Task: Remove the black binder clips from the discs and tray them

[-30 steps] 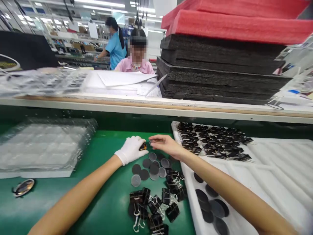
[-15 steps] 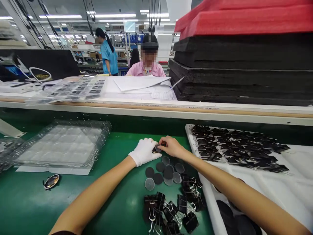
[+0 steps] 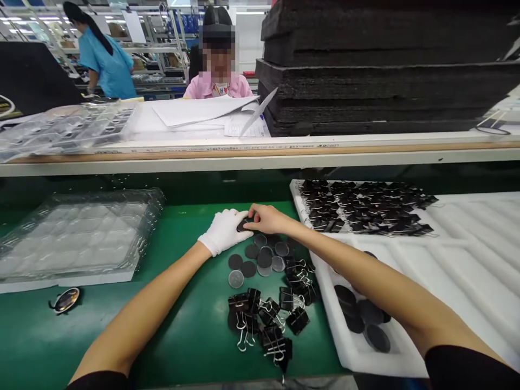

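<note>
My left hand (image 3: 222, 231), in a white glove, and my bare right hand (image 3: 266, 218) meet over the green mat, both pinching one small dark oval piece (image 3: 244, 223) between their fingertips. Just below them lie several flat dark round discs (image 3: 257, 258). A heap of black binder clips (image 3: 270, 317) sits nearer to me on the mat.
A stack of clear plastic blister trays (image 3: 77, 233) lies at the left, with a shiny oval part (image 3: 66, 299) in front. A white foam tray (image 3: 447, 260) at the right holds more clips (image 3: 365, 207) and discs (image 3: 359, 317). Black foam sheets (image 3: 385, 70) and people sit beyond the shelf.
My two hands came together: a second ago the right fingers were apart from the glove, now both pinch the same small piece. The view has dipped slightly.
</note>
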`<state>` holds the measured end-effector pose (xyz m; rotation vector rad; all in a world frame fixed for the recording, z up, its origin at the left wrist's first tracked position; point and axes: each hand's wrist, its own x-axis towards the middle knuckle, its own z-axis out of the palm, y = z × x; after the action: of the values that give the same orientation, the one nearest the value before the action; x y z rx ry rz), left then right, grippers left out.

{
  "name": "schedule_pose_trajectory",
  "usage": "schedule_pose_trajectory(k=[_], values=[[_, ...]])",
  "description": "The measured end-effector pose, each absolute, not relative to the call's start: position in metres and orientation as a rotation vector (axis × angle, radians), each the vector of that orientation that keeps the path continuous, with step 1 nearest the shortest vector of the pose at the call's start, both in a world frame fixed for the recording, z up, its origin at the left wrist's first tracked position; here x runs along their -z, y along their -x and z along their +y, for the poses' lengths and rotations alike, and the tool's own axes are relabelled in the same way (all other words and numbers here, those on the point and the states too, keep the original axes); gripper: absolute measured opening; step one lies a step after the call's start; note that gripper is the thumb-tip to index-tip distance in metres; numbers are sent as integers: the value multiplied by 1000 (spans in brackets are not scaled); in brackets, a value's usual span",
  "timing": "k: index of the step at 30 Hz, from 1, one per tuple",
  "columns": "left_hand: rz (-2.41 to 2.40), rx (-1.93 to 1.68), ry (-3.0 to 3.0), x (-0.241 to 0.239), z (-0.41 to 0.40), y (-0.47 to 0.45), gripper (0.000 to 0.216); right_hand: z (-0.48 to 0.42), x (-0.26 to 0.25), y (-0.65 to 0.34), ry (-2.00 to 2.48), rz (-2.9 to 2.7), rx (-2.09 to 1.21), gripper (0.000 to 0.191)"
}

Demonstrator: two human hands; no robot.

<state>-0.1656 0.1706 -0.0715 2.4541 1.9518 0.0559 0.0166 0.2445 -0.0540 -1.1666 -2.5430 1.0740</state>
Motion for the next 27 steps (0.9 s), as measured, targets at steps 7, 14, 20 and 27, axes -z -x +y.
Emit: schedule_pose_trajectory(k=[7,14,20,27], values=[[1919,-46,-2478,73,170,165,52,220,11,-90,889,-3087,-1032,33],[1805,106,-2495,60,172,172,84,188,27,-136,1044,-2886,-1081,16],[1712,207,-2492,44,173,183,50,191,28,-143,984,-2603,-1346,12],[1837,144,-2519,51,178,180,53,220,23,-113,1207,-1864,-1664,11]])
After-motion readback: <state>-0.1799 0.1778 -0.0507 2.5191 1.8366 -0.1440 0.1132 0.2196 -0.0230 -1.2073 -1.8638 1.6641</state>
